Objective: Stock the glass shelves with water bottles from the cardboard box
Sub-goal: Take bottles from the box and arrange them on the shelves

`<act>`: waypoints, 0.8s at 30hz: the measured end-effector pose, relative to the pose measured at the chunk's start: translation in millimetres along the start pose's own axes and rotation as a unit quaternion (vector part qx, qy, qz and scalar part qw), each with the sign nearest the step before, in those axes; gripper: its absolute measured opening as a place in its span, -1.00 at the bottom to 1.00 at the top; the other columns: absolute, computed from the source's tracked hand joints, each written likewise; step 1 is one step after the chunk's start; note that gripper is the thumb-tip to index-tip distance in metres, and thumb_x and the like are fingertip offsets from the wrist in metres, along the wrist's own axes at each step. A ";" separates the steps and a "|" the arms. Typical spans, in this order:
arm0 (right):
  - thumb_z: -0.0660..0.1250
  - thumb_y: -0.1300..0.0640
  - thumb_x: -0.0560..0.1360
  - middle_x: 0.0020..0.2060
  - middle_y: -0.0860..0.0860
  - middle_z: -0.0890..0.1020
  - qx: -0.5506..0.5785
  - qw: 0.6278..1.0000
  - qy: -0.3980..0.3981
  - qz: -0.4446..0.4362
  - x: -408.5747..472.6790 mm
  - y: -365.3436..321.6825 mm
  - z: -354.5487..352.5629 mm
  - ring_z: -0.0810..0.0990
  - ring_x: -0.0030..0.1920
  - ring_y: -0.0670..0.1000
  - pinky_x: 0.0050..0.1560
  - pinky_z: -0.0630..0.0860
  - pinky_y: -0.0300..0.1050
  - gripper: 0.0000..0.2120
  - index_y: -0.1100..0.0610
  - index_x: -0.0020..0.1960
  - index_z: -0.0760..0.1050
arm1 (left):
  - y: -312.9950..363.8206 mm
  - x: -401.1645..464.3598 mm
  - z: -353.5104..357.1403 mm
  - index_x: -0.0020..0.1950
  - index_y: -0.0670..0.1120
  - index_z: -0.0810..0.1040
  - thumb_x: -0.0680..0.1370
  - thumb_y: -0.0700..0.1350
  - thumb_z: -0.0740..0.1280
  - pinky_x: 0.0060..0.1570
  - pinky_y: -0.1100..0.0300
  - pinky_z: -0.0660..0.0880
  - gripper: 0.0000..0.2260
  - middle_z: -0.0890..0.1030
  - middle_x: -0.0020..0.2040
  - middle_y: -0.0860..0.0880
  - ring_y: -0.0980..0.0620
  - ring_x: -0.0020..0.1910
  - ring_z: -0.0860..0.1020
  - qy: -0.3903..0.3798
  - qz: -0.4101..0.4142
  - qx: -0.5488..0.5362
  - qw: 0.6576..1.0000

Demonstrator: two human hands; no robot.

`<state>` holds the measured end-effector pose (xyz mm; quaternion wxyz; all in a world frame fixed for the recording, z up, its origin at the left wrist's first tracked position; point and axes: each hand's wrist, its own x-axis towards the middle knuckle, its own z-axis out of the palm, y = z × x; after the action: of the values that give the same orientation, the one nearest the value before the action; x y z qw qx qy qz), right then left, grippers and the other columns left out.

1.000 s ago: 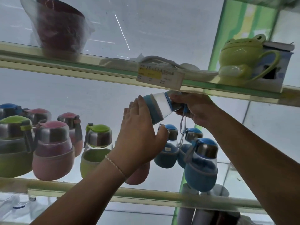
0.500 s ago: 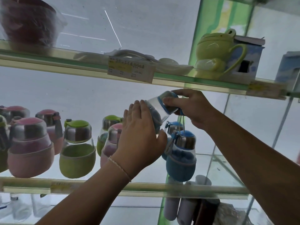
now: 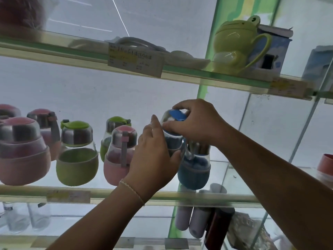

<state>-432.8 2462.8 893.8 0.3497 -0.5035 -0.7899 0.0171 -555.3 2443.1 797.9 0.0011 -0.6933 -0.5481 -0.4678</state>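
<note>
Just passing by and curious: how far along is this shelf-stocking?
Pink and green bottles already stand on the middle shelf. Both hands, left and right, hold a blue bottle above it, beside another blue one. The box is out of view, so what remains is unknown.

Glass shelf (image 3: 207,196), bottles (image 3: 77,152) w/ shiny metal collars, matt sleeves, glossy frog mug (image 3: 232,46)

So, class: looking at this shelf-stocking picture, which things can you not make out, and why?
- Base of the held blue bottle: head view, hidden behind the left hand.
- Price label text: blurred.
- Dark red item, top left: cut off by the edge.
- The cardboard box: out of frame.
</note>
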 end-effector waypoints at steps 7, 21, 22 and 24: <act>0.47 -0.15 0.36 0.03 -0.11 0.63 -0.095 0.994 -0.044 -0.029 1.3 -3.2 26.2 0.57 -0.06 -0.06 0.03 0.56 -0.15 -0.55 0.01 0.19 0.58 | -19.5 -13.1 16.1 0.57 -0.03 -0.25 0.48 0.21 0.39 0.24 0.29 0.29 -0.03 0.20 0.50 -0.01 0.05 0.42 0.29 -0.014 -0.039 -0.047 0.998; 0.35 -0.24 0.38 -0.24 -0.11 0.58 -0.199 0.977 -0.078 -0.007 2.5 -8.8 55.4 0.55 -0.18 -0.04 0.04 0.53 -0.01 -0.68 0.01 -0.10 0.55 | -36.1 -51.1 36.5 0.55 0.00 -0.30 0.44 0.04 0.48 0.35 0.44 0.11 0.03 0.14 0.53 0.05 0.12 0.48 0.19 -0.015 -0.021 -0.065 0.998; 0.33 -0.25 0.38 -0.24 -0.11 0.58 -0.204 0.976 -0.073 -0.004 2.6 -9.3 56.5 0.55 -0.17 -0.03 0.08 0.53 0.03 -0.67 0.00 -0.11 0.54 | -35.0 -53.4 36.1 0.55 0.00 -0.31 0.43 0.06 0.48 0.30 0.52 0.01 0.05 0.10 0.53 0.07 0.16 0.48 0.14 -0.014 -0.022 -0.063 0.998; 0.30 -0.27 0.39 -0.21 -0.10 0.58 -0.223 0.973 -0.065 0.002 2.2 -11.8 57.8 0.55 -0.12 0.01 0.15 0.50 0.10 -0.64 0.01 -0.08 0.53 | -32.9 -55.4 34.4 0.55 0.00 -0.32 0.45 0.15 0.44 0.26 0.55 -0.06 0.03 0.07 0.54 0.09 0.18 0.48 0.13 0.001 -0.029 -0.063 0.998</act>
<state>-475.5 2477.5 855.8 0.1770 -0.5685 -0.7935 -0.1259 -555.9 2431.9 725.7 -0.0557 -0.6753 -0.5376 -0.5018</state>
